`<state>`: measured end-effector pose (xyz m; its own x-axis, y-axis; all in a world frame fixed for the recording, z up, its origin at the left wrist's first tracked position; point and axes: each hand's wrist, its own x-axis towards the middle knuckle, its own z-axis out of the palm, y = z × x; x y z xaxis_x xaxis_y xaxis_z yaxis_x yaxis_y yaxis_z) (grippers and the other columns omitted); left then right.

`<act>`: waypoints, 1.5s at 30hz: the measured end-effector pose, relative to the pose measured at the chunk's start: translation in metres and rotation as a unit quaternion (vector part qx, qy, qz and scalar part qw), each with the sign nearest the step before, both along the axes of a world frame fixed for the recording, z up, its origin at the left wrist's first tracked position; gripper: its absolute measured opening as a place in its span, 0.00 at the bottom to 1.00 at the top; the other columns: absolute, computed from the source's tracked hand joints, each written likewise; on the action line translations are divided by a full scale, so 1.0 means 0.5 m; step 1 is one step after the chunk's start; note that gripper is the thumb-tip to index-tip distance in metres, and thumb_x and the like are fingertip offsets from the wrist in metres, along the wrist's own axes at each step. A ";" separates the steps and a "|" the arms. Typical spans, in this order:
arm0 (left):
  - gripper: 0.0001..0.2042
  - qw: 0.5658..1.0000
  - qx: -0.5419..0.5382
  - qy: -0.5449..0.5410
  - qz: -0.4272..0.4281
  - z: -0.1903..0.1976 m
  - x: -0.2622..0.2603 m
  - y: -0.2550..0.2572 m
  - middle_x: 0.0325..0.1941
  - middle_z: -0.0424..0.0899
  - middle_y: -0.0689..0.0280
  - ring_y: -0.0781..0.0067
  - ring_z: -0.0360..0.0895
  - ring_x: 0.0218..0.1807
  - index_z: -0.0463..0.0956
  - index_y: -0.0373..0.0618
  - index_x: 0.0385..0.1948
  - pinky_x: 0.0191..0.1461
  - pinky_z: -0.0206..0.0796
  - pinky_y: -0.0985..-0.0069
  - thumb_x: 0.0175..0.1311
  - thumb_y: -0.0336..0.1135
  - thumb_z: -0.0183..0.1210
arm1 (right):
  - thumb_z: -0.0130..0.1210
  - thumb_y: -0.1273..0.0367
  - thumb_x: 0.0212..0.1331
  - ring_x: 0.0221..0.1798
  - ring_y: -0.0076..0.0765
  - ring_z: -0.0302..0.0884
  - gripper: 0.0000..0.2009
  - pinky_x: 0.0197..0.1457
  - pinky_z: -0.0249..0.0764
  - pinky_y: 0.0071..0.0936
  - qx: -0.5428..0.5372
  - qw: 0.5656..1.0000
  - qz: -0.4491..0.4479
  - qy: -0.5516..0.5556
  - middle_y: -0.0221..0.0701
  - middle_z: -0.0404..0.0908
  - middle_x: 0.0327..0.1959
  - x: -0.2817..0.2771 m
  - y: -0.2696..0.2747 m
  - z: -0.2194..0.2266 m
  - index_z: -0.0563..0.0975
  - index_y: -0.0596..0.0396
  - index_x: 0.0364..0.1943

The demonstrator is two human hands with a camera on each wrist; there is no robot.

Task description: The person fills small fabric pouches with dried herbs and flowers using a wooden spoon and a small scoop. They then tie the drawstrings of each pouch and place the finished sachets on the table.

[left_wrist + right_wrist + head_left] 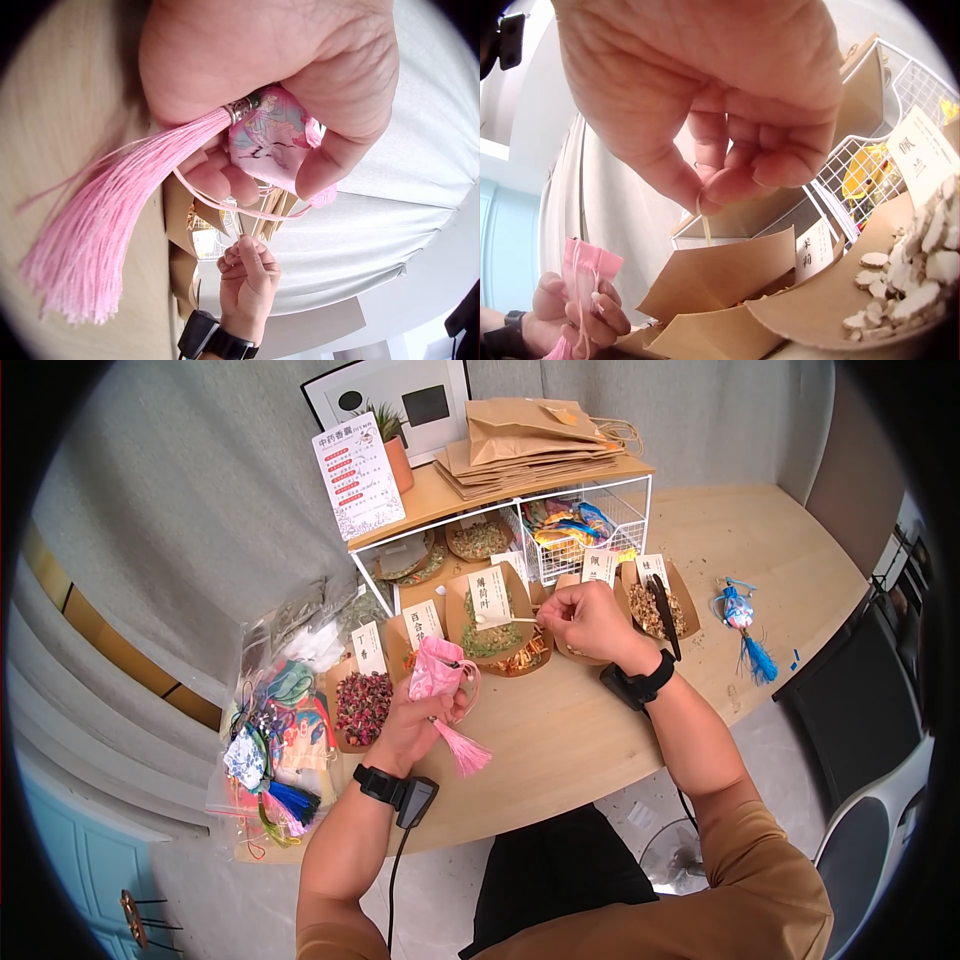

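Observation:
My left hand holds a pink drawstring sachet, its mouth facing up and its pink tassel hanging below. A crane-like print shows on the sachet in the left wrist view, with thumb and fingers around it. My right hand pinches the end of a thin, pale small spoon between thumb and fingertips. In the head view the spoon reaches left across a paper tray of green dried leaves. Only its slim handle shows in the right wrist view.
Beside the left hand lie a tray of dried rosebuds and a bag of colourful sachets. More herb trays with label cards line the shelf, which bears paper bags. A blue tasselled sachet lies at the right.

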<state>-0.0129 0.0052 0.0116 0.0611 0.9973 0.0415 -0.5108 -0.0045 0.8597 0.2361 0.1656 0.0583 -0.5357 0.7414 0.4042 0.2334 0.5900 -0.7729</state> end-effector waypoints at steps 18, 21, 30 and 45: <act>0.18 1.000 0.003 0.006 0.007 0.002 0.004 -0.001 0.43 0.80 0.60 0.71 0.80 0.39 0.72 0.32 0.49 0.40 0.73 0.75 0.54 0.22 0.58 | 0.61 0.75 0.52 0.22 0.20 0.74 0.04 0.28 0.71 0.23 0.012 0.997 0.045 -0.070 0.35 0.81 0.18 0.013 -0.020 0.024 0.83 0.63 0.25; 0.18 1.000 0.002 0.009 0.003 0.004 0.004 -0.001 0.43 0.80 0.60 0.71 0.80 0.39 0.71 0.32 0.49 0.40 0.72 0.75 0.54 0.22 0.58 | 0.61 0.75 0.51 0.23 0.19 0.74 0.04 0.29 0.72 0.22 0.003 0.996 0.049 -0.075 0.34 0.82 0.19 0.012 -0.016 0.020 0.83 0.63 0.25; 0.19 1.000 -0.004 0.011 0.006 0.000 0.000 0.001 0.44 0.79 0.61 0.71 0.79 0.40 0.71 0.33 0.49 0.40 0.73 0.75 0.53 0.22 0.59 | 0.60 0.74 0.48 0.23 0.19 0.74 0.03 0.30 0.72 0.22 -0.153 0.987 0.041 -0.014 0.28 0.81 0.19 0.004 -0.003 0.002 0.83 0.59 0.23; 0.18 1.000 -0.007 0.007 0.013 0.004 0.004 0.000 0.43 0.79 0.61 0.72 0.79 0.39 0.72 0.33 0.48 0.40 0.73 0.75 0.53 0.23 0.61 | 0.62 0.74 0.47 0.23 0.17 0.73 0.03 0.29 0.71 0.19 -0.223 0.973 0.056 -0.002 0.27 0.81 0.20 0.010 0.006 0.010 0.83 0.60 0.24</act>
<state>-0.0109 0.0051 0.0137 0.0364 0.9990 0.0263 -0.4991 -0.0047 0.8665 0.2411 0.1688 0.0632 -0.6248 0.7790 0.0528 0.1910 0.2181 -0.9571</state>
